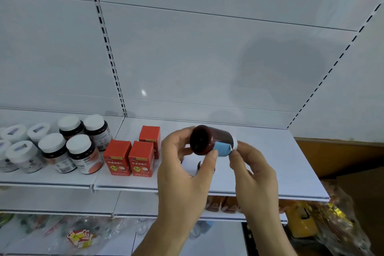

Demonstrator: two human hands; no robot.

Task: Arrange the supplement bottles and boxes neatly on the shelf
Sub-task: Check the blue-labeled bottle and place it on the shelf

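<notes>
Two hands hold one dark brown bottle (204,140) on its side above the front of the white shelf (291,168). The left hand (182,174) curls round the bottle's base end, thumb on its blue label (222,148); the right hand (254,172) pinches the white-capped end. Behind the hands, another dark bottle (200,167) stands on the shelf, mostly hidden. Farther left, three red boxes (133,157) stand upright close together. Beyond them, four brown bottles with white caps (76,142) form a cluster, with white jars (19,151) at the far left edge.
</notes>
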